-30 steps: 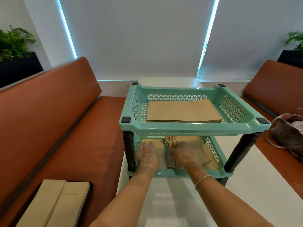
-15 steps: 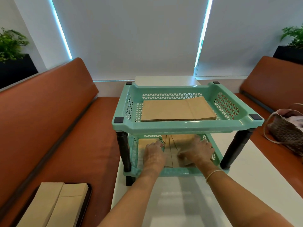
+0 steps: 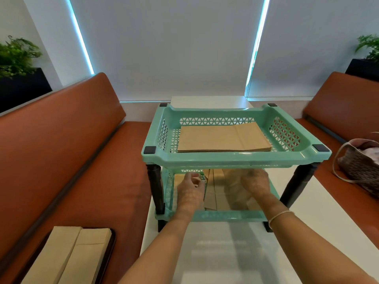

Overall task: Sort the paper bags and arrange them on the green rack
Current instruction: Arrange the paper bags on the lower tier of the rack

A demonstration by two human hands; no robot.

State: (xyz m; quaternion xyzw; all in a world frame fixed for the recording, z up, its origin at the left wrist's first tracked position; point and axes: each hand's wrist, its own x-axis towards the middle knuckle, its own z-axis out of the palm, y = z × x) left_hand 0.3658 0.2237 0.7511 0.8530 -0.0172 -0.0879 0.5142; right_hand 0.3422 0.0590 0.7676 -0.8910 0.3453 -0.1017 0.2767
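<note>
The green rack (image 3: pixel 235 158) stands on the white table (image 3: pixel 225 253), two tiers on dark legs. Its top tier holds a flat stack of wide brown paper bags (image 3: pixel 223 138). Both my hands are inside the lower tier, where narrow paper bags (image 3: pixel 217 193) lie. My left hand (image 3: pixel 190 191) has its fingers curled at the left edge of these bags and seems to pinch them. My right hand (image 3: pixel 255 184) rests palm down on the bags' right side; its fingertips are hidden under the top tier.
A dark tray (image 3: pixel 111 240) with more long paper bags (image 3: pixel 67 257) lies on the orange bench at the lower left. A woven handbag (image 3: pixel 363 167) sits on the right bench. Potted plants stand behind both benches.
My hands have moved apart inside the lower tier: the right one went right and deeper, and the left one's fingers curled at the bags' edge. The view has shifted slightly.
</note>
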